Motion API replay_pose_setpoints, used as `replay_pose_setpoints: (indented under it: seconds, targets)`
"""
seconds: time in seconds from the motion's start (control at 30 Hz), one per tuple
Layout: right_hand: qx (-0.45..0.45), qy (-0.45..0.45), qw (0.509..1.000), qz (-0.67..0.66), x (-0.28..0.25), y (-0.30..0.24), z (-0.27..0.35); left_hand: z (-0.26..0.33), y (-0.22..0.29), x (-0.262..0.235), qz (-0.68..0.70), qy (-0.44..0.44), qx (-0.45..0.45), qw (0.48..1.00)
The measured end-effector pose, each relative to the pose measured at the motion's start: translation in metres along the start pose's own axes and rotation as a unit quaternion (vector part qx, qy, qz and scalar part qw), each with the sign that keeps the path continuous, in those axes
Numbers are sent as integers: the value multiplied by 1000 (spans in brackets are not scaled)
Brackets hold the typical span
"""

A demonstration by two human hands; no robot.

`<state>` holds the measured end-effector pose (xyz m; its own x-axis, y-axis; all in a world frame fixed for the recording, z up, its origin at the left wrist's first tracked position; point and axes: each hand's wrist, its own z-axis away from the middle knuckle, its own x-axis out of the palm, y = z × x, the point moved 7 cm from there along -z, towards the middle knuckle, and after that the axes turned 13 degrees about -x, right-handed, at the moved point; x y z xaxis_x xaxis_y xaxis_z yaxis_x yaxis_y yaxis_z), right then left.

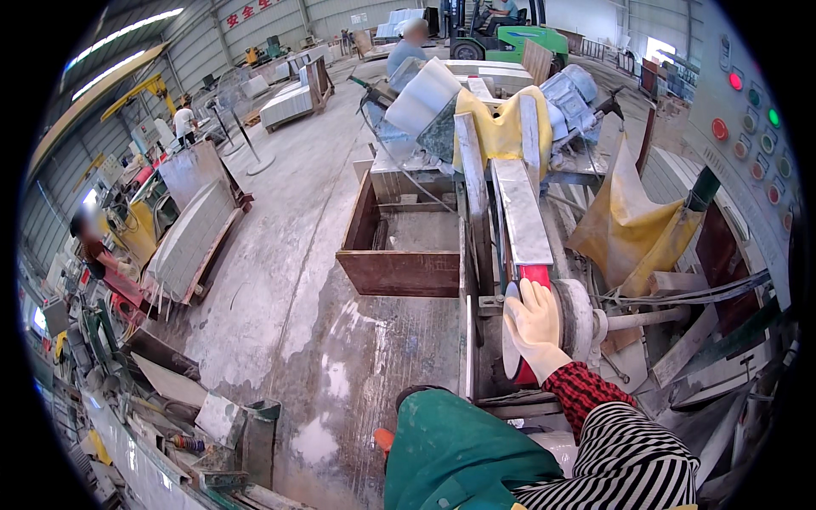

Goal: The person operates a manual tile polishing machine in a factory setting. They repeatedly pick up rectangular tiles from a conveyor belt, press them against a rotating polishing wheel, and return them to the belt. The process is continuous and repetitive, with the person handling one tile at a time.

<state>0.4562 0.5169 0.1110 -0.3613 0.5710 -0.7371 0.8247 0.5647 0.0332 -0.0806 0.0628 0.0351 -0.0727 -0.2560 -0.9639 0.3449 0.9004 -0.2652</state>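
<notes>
My right hand [535,327], in a pale glove, lies over the near end of a red belt [535,274], with its fingers stretched forward. Just beyond the fingertips, a long grey-white stone strip [523,212] lies on the belt and runs toward a machine. A thin pale rounded plate [512,344] shows along the hand's left side; whether the hand touches it I cannot tell. To the right of the hand is a whitish roller or wheel housing [578,319]. My left hand is out of view.
Yellow sheeting [497,127] hangs over the machine's far end, between motors. A brown open box frame [399,272] stands left of the belt. At the right is a control panel [748,127] with buttons. A green forklift [518,38] and people are farther back.
</notes>
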Motion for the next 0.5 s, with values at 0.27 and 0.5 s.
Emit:
replay_pose_setpoints:
  seconds: [0.27,0.5]
  targets:
    - [1,1,1000,-3,-4,-7,5,-1,0,0,-9,9,3,1000]
    - [1,-1,1000,-9,-5,-11,10,-3,2,0,-1,-6,9,1000]
